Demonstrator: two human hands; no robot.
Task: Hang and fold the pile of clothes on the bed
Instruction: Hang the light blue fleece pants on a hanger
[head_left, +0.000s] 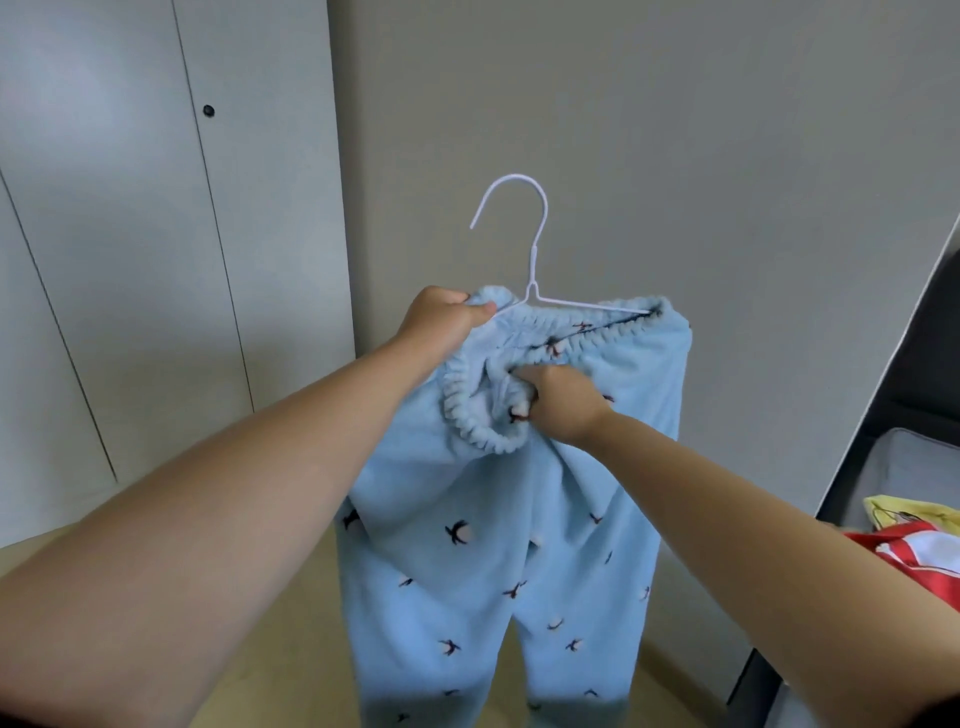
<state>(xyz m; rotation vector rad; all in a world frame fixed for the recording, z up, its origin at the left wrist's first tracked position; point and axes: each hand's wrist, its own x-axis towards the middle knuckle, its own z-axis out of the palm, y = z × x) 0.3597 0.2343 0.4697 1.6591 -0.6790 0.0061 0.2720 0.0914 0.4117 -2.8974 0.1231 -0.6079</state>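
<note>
**Fleece trousers halfway onto a wire hanger**

Nearest me, the blue trousers (467, 571) hang in the air in front of the person, legs dropping toward the floor. They are thick, fluffy fleece dotted with small dark bird-like motifs. Off to the right, the rest of the pile (922, 551) lies crumpled on the bed (893, 457), red and yellow cloth.

Higher up, the right grip (563, 400) is clenched on a bunch of fabric just inside the waistband (467, 415), a ruched elastic loop sagging forward. Just beyond it, the left grip (441, 325) pinches the waistband's left corner, where one arm of the hanger (533, 257) disappears into the cloth. The hanger is thin white wire with its hook upward, and its other arm lies inside the far edge of the band.

This looks like the hanging step, midway. Next, I judge, the slack elastic needs stretching so both hanger arms sit inside it evenly, or the soft fleece may slip off.

Behind stand a plain wall and pale wardrobe doors (130, 208).
</note>
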